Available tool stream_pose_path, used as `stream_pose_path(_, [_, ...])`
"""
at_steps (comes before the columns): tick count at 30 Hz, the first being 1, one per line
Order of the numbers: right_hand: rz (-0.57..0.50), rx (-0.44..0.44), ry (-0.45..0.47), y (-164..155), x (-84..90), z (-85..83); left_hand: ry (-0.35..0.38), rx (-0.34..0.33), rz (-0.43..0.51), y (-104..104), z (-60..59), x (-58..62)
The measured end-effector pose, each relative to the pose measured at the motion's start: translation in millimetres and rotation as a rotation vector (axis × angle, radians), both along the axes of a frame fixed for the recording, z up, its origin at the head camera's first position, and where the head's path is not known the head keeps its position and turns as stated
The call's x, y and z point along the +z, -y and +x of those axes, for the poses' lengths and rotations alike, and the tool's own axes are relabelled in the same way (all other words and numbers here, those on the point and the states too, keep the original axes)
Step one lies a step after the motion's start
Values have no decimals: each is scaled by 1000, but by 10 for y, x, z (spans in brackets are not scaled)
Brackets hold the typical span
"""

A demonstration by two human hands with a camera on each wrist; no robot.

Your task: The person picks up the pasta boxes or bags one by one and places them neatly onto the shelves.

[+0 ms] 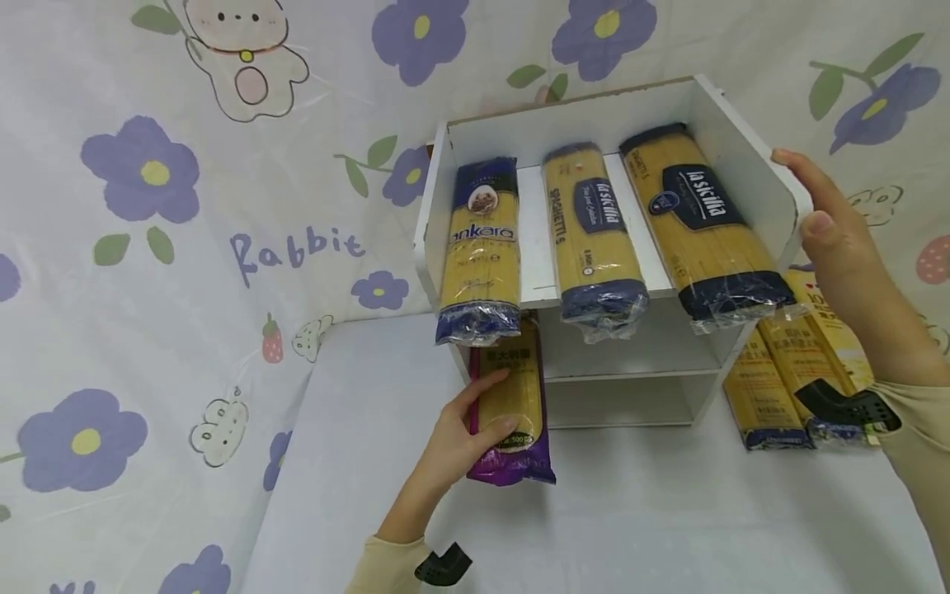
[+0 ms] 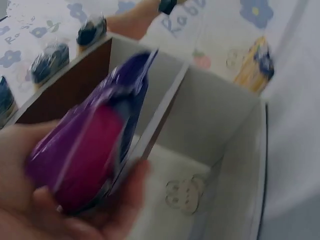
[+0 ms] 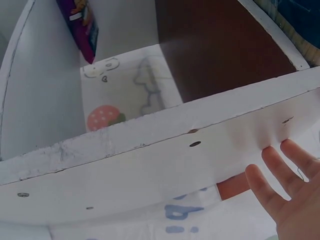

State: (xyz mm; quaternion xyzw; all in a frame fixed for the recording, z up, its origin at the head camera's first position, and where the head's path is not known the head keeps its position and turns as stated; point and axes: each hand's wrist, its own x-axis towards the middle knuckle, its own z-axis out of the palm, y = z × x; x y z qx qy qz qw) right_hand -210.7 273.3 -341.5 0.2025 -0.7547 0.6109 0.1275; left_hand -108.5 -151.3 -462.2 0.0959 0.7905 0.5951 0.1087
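Left hand [image 1: 453, 450] grips the purple-ended clear plastic packet of yellow spaghetti [image 1: 512, 412], fingers and thumb curled round its near half. The packet lies at the left of the white wooden shelf unit [image 1: 750, 173], its far end tucked under the top board, its purple near end sticking out over the white tabletop [image 1: 631, 520]. Long axis runs near to far, pointing into the lower compartment; the left wrist view, blurred, shows the packet's end aimed at the opening beside an inner divider. The left hand is on the packet itself; the right is well apart from it.

On the top board, left to right: a blue-ended Ankara spaghetti packet [image 1: 481, 247], then two blue-ended La Sicilia spaghetti packets [image 1: 597, 231], all lengthwise near to far, near ends overhanging the front edge.

Right hand [image 1: 824, 214] rests flat against the right side panel of the unit, fingers straight, holding nothing; the right wrist view shows the fingertips [image 3: 280, 165] spread on the white board.

Further right, more yellow noodle packets [image 1: 787, 371] lie on the tabletop beside the unit.
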Motion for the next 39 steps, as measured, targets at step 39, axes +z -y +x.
stream_pose_path(39, [18, -14, -4, 10, -8, 9, 277, -768, 135, 132, 327, 237])
